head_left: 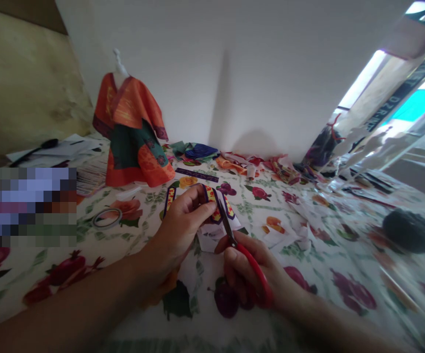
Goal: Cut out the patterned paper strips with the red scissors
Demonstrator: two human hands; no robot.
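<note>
My left hand [186, 215] pinches a small patterned piece of paper [230, 212], yellow and red with a dark purple border and a white part below. In my right hand [249, 264] is a pair of scissors [258, 274] with red handles. Their dark blades lie across the patterned paper, close to my left fingertips; whether they are cutting into it I cannot tell. Just left of my left hand lies another strip [169, 198] with the same yellow pattern and dark edge. Beyond the hands a dark purple strip [197, 175] rests flat on the cloth.
A doll-sized orange and green robe [133, 132] stands on a white form at the back left. A tape roll [107, 218] lies left of my hands. Fabric or paper scraps [256, 164] line the wall. White figurines [362, 147] and a dark grey object [411, 230] are at the right.
</note>
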